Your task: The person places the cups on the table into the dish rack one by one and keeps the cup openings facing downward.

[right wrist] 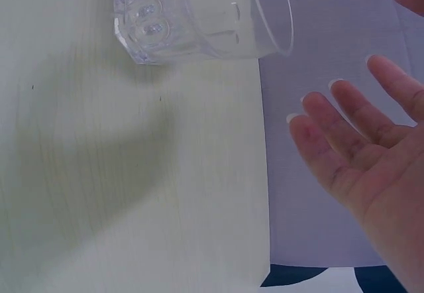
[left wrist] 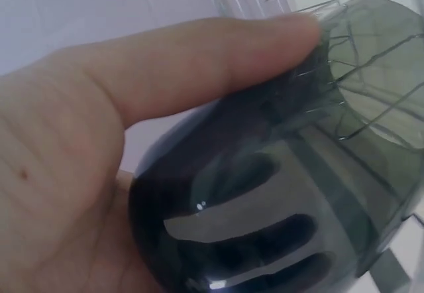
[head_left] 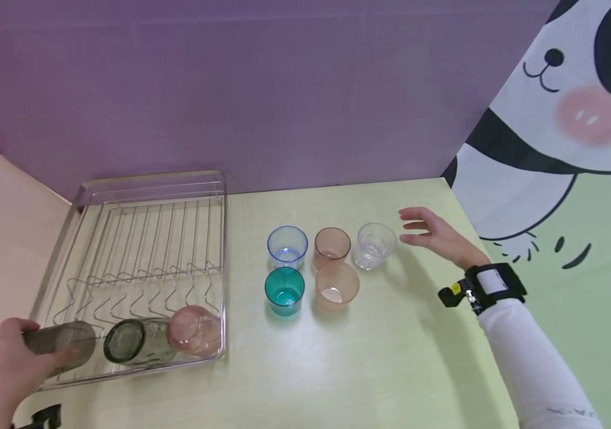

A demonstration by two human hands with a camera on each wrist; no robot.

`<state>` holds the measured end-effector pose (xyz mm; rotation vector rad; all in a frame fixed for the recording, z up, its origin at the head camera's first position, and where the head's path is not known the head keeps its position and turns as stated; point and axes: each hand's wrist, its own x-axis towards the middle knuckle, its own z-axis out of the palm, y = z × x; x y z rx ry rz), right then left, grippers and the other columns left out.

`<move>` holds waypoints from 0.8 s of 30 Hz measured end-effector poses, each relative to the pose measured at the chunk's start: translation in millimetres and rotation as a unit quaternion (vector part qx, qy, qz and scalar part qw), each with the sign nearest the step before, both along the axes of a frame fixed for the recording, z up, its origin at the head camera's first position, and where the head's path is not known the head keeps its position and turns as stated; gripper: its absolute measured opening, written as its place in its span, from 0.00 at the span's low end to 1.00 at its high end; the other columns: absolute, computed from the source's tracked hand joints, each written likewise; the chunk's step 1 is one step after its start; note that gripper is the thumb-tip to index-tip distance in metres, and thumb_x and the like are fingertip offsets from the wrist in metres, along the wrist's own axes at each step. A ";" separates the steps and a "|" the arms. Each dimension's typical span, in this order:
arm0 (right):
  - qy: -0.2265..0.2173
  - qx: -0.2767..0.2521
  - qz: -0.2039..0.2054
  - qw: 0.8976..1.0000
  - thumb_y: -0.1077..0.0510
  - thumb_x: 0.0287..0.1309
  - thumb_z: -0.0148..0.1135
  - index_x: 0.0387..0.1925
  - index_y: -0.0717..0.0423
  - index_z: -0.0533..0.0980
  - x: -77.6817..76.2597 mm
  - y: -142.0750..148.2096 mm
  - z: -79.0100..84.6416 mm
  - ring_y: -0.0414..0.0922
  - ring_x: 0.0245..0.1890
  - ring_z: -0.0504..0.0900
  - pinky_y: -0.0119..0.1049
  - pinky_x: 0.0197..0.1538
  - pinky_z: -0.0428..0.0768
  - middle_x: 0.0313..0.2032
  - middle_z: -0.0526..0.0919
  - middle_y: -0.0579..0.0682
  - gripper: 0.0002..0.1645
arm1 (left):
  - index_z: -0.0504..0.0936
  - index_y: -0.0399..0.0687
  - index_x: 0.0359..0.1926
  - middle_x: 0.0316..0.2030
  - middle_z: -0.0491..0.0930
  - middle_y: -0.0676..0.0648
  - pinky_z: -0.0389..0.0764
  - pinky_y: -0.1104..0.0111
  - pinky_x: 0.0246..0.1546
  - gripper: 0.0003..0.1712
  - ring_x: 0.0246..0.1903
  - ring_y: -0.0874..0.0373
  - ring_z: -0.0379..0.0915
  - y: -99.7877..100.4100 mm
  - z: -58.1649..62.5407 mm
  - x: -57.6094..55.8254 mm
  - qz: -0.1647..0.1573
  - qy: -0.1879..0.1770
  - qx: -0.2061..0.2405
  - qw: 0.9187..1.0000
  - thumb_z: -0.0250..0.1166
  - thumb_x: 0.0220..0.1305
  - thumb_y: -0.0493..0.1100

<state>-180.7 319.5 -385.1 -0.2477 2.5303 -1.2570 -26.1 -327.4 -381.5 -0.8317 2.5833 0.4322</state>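
Note:
At the front left of the wire dish rack [head_left: 47,292], my left hand [head_left: 2,372] grips a dark smoky glass [head_left: 77,339] lying on its side. In the left wrist view the thumb lies along this glass [left wrist: 371,174], and the other fingers show through it. Beside it on the rack lie a grey-green glass [head_left: 157,342] and a pink glass [head_left: 195,330]. My right hand [head_left: 439,235] hovers above the table with its fingers spread, just right of an upright clear glass [head_left: 374,245]. The right wrist view shows that hand [right wrist: 364,154] apart from the clear glass [right wrist: 199,21].
Left of the clear glass stand a blue-rimmed glass [head_left: 287,247], a brownish-pink glass [head_left: 332,245], a teal glass [head_left: 285,292] and a peach glass [head_left: 336,286]. A purple wall covering [head_left: 284,101] rises behind the table [head_left: 326,369]. A panda picture [head_left: 530,149] is at the right.

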 end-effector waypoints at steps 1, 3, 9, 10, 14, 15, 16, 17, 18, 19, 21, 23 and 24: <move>-0.001 0.000 -0.001 1.000 0.55 0.66 0.61 0.71 0.60 0.57 -0.1 0.1 0.0 0.64 0.69 0.64 0.61 0.67 0.69 0.72 0.60 0.61 0.38 | 0.49 0.28 0.66 0.52 0.53 0.19 0.72 0.40 0.40 0.56 0.47 0.24 0.59 0.1 -0.4 0.2 -0.001 -0.007 0.000 1.000 0.71 0.55 0.58; -0.003 0.000 -0.001 1.000 0.55 0.66 0.62 0.71 0.60 0.57 -0.3 0.2 -0.2 0.64 0.69 0.64 0.61 0.67 0.69 0.72 0.60 0.61 0.39 | 0.49 0.28 0.66 0.51 0.54 0.19 0.73 0.40 0.40 0.57 0.46 0.24 0.60 0.5 -1.6 0.5 -0.009 -0.014 -0.003 1.000 0.71 0.54 0.59; -0.004 -0.001 0.001 1.000 0.55 0.66 0.61 0.71 0.60 0.56 -0.9 0.2 -0.9 0.64 0.70 0.64 0.61 0.68 0.69 0.72 0.59 0.61 0.39 | 0.50 0.28 0.66 0.49 0.57 0.19 0.75 0.50 0.28 0.59 0.39 0.26 0.68 -3.3 -7.8 1.3 -0.034 -0.012 0.008 0.999 0.72 0.52 0.62; -0.003 -0.002 0.000 1.000 0.55 0.66 0.61 0.71 0.60 0.56 -1.1 0.2 -1.0 0.64 0.70 0.64 0.61 0.68 0.69 0.72 0.59 0.61 0.39 | 0.51 0.27 0.66 0.49 0.57 0.19 0.75 0.50 0.27 0.60 0.38 0.26 0.69 -4.4 -9.1 1.2 -0.042 -0.011 0.011 0.999 0.72 0.51 0.63; -0.001 -0.002 0.000 1.000 0.54 0.66 0.61 0.71 0.60 0.56 -1.8 0.3 -1.4 0.63 0.69 0.64 0.60 0.68 0.69 0.72 0.60 0.61 0.39 | 0.51 0.28 0.66 0.50 0.58 0.18 0.73 0.39 0.33 0.62 0.41 0.21 0.68 -6.1 -13.8 -0.7 -0.062 -0.018 0.009 0.998 0.72 0.49 0.67; -0.001 -0.002 0.000 1.000 0.54 0.66 0.61 0.72 0.60 0.56 -2.0 0.4 -1.7 0.63 0.69 0.64 0.60 0.68 0.69 0.72 0.60 0.61 0.39 | 0.51 0.29 0.66 0.51 0.58 0.18 0.72 0.36 0.34 0.62 0.42 0.20 0.67 -5.9 -14.5 -0.9 -0.065 -0.019 0.008 0.998 0.72 0.49 0.67; -0.001 -0.001 0.000 1.000 0.54 0.66 0.61 0.72 0.59 0.56 -2.1 0.5 -1.8 0.63 0.69 0.65 0.60 0.68 0.69 0.72 0.60 0.61 0.39 | 0.51 0.29 0.67 0.51 0.57 0.18 0.71 0.32 0.37 0.62 0.43 0.19 0.66 -5.2 -15.5 -1.6 -0.065 -0.020 0.007 0.998 0.72 0.49 0.67; -0.001 -0.001 0.000 1.000 0.54 0.66 0.61 0.72 0.59 0.56 -2.2 0.8 -1.9 0.63 0.69 0.65 0.60 0.68 0.69 0.72 0.60 0.61 0.39 | 0.51 0.30 0.67 0.52 0.57 0.18 0.69 0.28 0.39 0.61 0.45 0.17 0.65 -4.4 -16.2 -2.5 -0.065 -0.020 0.005 0.998 0.72 0.49 0.66; -0.001 0.000 0.000 1.000 0.54 0.66 0.61 0.71 0.59 0.56 -2.2 1.0 -1.8 0.63 0.69 0.65 0.60 0.68 0.69 0.72 0.60 0.60 0.39 | 0.51 0.30 0.67 0.52 0.56 0.18 0.66 0.25 0.42 0.61 0.46 0.16 0.63 -3.6 -16.7 -3.1 -0.063 -0.019 0.006 0.998 0.72 0.50 0.66; -0.002 0.000 -0.001 1.000 0.54 0.66 0.61 0.71 0.59 0.56 -2.2 1.2 -1.6 0.63 0.69 0.65 0.60 0.68 0.69 0.72 0.60 0.61 0.39 | 0.51 0.30 0.67 0.52 0.57 0.17 0.64 0.23 0.43 0.61 0.47 0.15 0.62 -2.9 -17.1 -3.5 -0.065 -0.018 0.006 0.998 0.72 0.50 0.66; -0.003 -0.001 -0.002 1.000 0.55 0.66 0.61 0.71 0.59 0.57 -2.1 1.7 -1.5 0.63 0.69 0.65 0.60 0.68 0.69 0.72 0.60 0.61 0.39 | 0.50 0.29 0.67 0.52 0.56 0.17 0.65 0.23 0.41 0.62 0.47 0.15 0.60 -2.0 -17.7 -3.3 -0.072 -0.018 0.014 0.997 0.71 0.51 0.66; -0.004 0.000 -0.002 1.000 0.54 0.66 0.61 0.71 0.59 0.57 -2.1 2.1 -1.8 0.63 0.69 0.65 0.60 0.67 0.69 0.72 0.60 0.61 0.38 | 0.49 0.28 0.68 0.51 0.57 0.16 0.70 0.28 0.36 0.62 0.46 0.15 0.60 -2.3 -18.3 -2.9 -0.087 -0.016 0.026 0.996 0.70 0.51 0.67; -0.003 0.000 -0.002 1.000 0.54 0.66 0.61 0.71 0.60 0.57 -2.2 2.3 -2.2 0.63 0.69 0.65 0.60 0.67 0.69 0.72 0.60 0.61 0.39 | 0.49 0.27 0.68 0.51 0.57 0.16 0.73 0.32 0.33 0.63 0.45 0.16 0.61 -2.3 -18.8 -2.6 -0.094 -0.016 0.033 0.995 0.69 0.51 0.67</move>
